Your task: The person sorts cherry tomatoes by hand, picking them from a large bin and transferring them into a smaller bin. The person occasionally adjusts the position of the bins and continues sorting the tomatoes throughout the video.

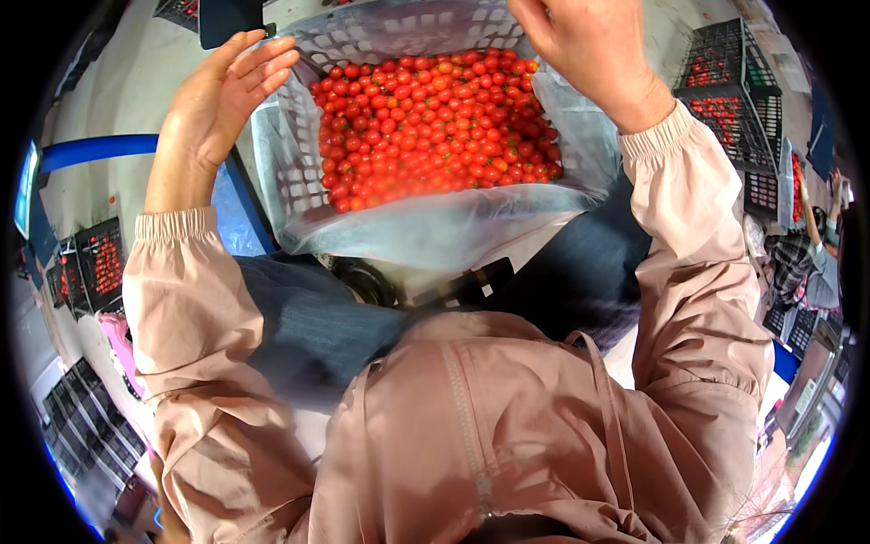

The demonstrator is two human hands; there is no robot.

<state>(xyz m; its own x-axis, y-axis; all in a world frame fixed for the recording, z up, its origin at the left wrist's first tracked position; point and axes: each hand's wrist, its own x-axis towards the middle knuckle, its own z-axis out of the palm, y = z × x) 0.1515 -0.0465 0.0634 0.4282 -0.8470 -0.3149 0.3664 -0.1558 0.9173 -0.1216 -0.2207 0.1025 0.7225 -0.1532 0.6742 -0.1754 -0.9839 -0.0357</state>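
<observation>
Between my knees stands a white plastic crate [306,160] lined with thin translucent plastic film [435,228], its flaps folded over the rim. Many red cherry tomatoes [435,129] fill its bottom, a few of them more orange. My left hand [228,88] is raised by the crate's left far corner, palm turned inward, fingers extended and nothing in them. Over the right far side of the crate is my right hand [591,51], its fingers bent. The top edge of the picture cuts off its fingertips, so whatever they hold is hidden.
Stacked black crates [727,95] with tomatoes stand to the right, near another person [805,265]. More black crates of tomatoes [98,262] are at the left. A blue-framed piece [241,197] stands close to the crate's left side. A dark flat panel [230,20] is beyond my left hand.
</observation>
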